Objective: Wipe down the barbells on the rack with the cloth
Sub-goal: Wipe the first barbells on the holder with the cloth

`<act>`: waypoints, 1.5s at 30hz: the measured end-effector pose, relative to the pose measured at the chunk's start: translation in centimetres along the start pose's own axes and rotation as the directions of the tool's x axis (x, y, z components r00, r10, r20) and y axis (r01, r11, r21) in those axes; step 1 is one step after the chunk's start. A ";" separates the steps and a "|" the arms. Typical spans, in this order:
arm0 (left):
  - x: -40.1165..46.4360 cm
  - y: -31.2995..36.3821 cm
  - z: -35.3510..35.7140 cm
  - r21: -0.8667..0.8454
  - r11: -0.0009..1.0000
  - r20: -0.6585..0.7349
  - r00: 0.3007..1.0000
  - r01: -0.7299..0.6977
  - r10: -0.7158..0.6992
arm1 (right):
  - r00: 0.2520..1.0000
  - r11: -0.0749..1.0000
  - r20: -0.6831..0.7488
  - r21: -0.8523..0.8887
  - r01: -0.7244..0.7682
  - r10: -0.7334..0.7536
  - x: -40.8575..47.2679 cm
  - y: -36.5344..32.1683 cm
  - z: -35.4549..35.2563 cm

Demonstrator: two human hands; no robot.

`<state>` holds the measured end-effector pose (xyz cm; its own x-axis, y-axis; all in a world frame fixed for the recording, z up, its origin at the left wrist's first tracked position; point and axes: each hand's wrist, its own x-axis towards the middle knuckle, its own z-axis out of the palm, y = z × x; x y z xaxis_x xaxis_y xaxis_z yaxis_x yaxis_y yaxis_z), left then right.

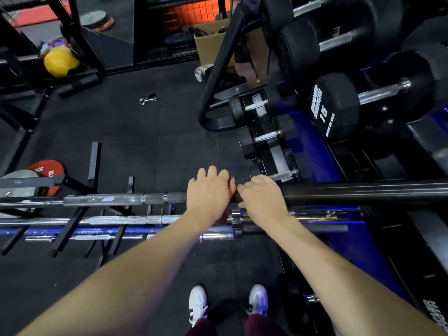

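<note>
The top barbell (116, 199) lies across the black rack (72, 215), with a silver knurled shaft to the left and a thick black sleeve (363, 191) to the right. My left hand (209, 194) curls over the bar where the shaft meets the sleeve. My right hand (263, 196) grips the inner end of the sleeve, touching the left hand. A small dark brownish patch shows under and between the hands; I cannot tell whether it is the cloth. Lower down lie a silver barbell (121, 219), a blue barbell (97, 231) and a short chrome bar (213, 236).
A dumbbell rack with black hex dumbbells, one marked 15 (334, 105), fills the right. A spring collar (146, 99) lies on the black rubber floor. A yellow ball (60, 60), a red plate (46, 168) and a cardboard box (211, 42) lie farther off. My white shoes (198, 304) are below.
</note>
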<state>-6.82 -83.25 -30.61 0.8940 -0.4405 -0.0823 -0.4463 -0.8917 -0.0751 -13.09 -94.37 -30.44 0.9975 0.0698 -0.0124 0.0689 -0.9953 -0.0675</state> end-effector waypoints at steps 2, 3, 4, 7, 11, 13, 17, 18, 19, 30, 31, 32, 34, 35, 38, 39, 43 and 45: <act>1.8 -0.6 -1.0 -0.181 0.980 0.164 0.985 0.087 -0.057 | 0.998 0.999 0.045 -0.006 0.042 -0.042 -0.1 0.4 -0.4; 2.4 -0.9 -1.4 -0.249 0.961 0.220 0.973 0.124 -0.068 | 0.997 0.999 0.069 0.017 0.043 -0.044 -0.2 0.5 -0.5; 2.4 -1.0 -1.5 -0.265 0.957 0.222 0.973 0.121 -0.062 | 0.996 0.999 0.079 0.025 0.036 -0.038 -0.2 0.6 -0.4; -1.6 0.1 0.0 -0.091 0.996 -0.131 0.991 0.004 -0.016 | 0.997 0.999 0.061 -0.024 0.044 -0.042 -0.6 0.8 -0.5; -3.0 1.8 1.9 -0.050 0.999 -0.310 0.951 -0.020 0.003 | 0.991 0.999 0.130 -0.028 -0.018 0.021 -1.2 2.6 -1.2; -2.0 1.9 1.7 -0.002 1.000 -0.280 0.960 -0.022 0.021 | 0.986 0.996 0.158 0.055 -0.067 0.057 -1.4 2.4 -1.1; -0.2 2.0 -0.4 0.052 0.995 0.019 0.996 -0.089 0.088 | 0.986 0.992 0.149 0.098 -0.084 0.069 -1.5 1.8 -0.9; 0.9 1.8 -0.9 -0.038 0.999 0.077 0.996 -0.037 0.039 | 0.988 0.991 0.138 0.099 -0.085 0.071 -1.5 1.8 -0.9; 2.2 1.5 -1.2 -0.127 0.991 0.126 0.992 0.032 -0.016 | 0.989 0.992 0.126 0.096 -0.086 0.074 -1.6 1.9 -0.9; -1.3 1.6 1.2 0.080 0.995 -0.214 0.974 -0.063 0.079 | 0.990 0.985 0.109 0.136 -0.102 0.087 -1.3 1.4 -0.7; -0.9 1.7 0.5 0.111 0.991 -0.152 0.984 -0.073 0.089 | 0.989 0.985 0.115 0.136 -0.107 0.091 -1.2 1.5 -0.8; -0.3 1.8 -0.2 0.095 0.993 -0.062 0.995 -0.077 0.083 | 0.988 0.985 0.121 0.136 -0.109 0.093 -1.2 1.6 -0.9; 1.8 1.6 -0.6 -0.079 0.997 0.069 0.998 -0.006 0.012 | 0.987 0.984 0.132 0.141 -0.107 0.089 -1.2 1.7 -1.1; 2.7 1.5 -1.0 -0.164 0.984 0.164 0.986 0.066 -0.039 | 0.987 0.984 0.135 0.145 -0.109 0.089 -1.3 1.8 -1.1; 2.8 1.2 -1.4 -0.210 0.973 0.205 0.977 0.097 -0.054 | 0.987 0.981 0.133 0.156 -0.113 0.093 -1.5 1.6 -1.0; 1.4 1.1 -0.8 -0.118 0.992 0.069 0.997 0.041 -0.033 | 0.987 0.981 0.128 0.158 -0.115 0.095 -1.5 1.5 -1.0; -3.1 0.7 1.7 0.068 0.990 -0.224 0.965 -0.123 0.135 | 0.988 0.979 0.115 0.166 -0.120 0.101 -1.3 1.5 -1.1; -1.9 0.4 1.5 0.078 0.987 -0.230 0.961 -0.138 0.153 | 0.987 0.979 0.130 0.163 -0.120 0.099 -1.2 1.5 -1.1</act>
<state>-8.74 -82.60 -31.97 0.8004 -0.5834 0.1382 -0.5673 -0.8115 -0.1399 -14.15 -96.00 -29.41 0.9887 -0.0212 -0.1486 -0.0550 -0.9724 -0.2270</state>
